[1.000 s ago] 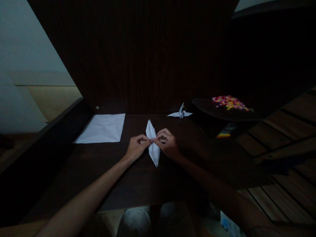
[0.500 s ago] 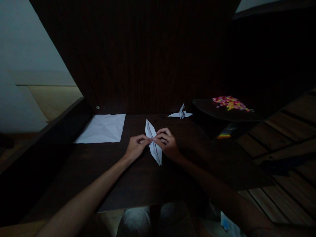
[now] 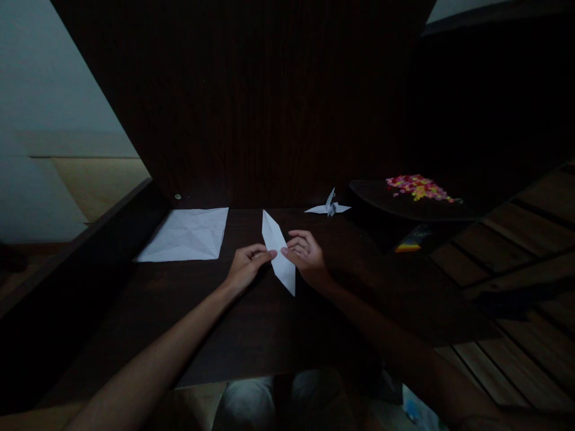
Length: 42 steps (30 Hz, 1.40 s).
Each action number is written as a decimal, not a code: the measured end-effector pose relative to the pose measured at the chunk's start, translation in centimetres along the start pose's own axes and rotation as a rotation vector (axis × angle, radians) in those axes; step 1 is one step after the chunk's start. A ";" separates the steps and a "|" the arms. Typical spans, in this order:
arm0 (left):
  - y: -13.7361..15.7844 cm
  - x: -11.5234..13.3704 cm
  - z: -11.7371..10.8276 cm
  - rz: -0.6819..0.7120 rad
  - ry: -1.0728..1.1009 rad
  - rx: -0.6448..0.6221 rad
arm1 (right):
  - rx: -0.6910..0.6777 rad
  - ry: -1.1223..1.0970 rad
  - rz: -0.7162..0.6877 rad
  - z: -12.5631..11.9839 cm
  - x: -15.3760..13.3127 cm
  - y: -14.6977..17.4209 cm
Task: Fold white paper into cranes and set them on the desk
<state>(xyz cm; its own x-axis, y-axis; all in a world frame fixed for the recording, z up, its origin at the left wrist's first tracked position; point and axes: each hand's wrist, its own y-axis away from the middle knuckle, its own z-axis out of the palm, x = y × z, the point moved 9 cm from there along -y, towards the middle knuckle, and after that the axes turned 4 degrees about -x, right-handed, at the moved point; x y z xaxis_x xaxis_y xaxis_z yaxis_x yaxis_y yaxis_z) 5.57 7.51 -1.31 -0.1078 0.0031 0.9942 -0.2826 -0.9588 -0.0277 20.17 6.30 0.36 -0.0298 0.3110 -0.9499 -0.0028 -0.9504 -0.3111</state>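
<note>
A white folded paper (image 3: 279, 263), long and pointed at both ends, is held between my hands above the dark table. My left hand (image 3: 247, 263) pinches its left edge, thumb on top and fingers beneath. On the right edge, my right hand (image 3: 308, 257) grips with the thumb on the face and the fingers curled behind. The face turned up is smooth, without an open slit down the middle. A finished white paper crane (image 3: 331, 208) stands at the back of the table. To the left lie creased white paper sheets (image 3: 188, 236).
A dark rounded shelf (image 3: 372, 200) at the right carries a heap of small pink, red and yellow pieces (image 3: 422, 187). A dark side board (image 3: 90, 257) borders the table on the left. Behind stands a tall dark wooden panel (image 3: 251, 108).
Half a second ago the paper showed a dark central slit with both thumbs meeting there. Now a flat face shows, and my thumbs have moved apart to its edges.
</note>
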 end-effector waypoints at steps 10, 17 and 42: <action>-0.1 -0.2 0.1 0.010 0.056 -0.012 | -0.106 0.023 0.143 0.3 1.4 -0.3; -0.1 1.1 -0.1 0.133 -0.049 -0.001 | -0.104 0.062 0.001 0.3 -0.2 -0.7; -0.1 -0.7 0.2 -0.042 0.184 0.010 | -0.053 0.026 0.058 0.4 0.2 -0.4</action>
<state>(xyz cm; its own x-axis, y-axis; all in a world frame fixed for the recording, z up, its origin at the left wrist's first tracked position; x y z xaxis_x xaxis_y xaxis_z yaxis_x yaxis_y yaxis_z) 5.84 7.53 -2.01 -0.2689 0.0944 0.9585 -0.2808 -0.9596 0.0158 19.82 6.70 0.26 -0.0022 0.2562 -0.9666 0.0508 -0.9654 -0.2560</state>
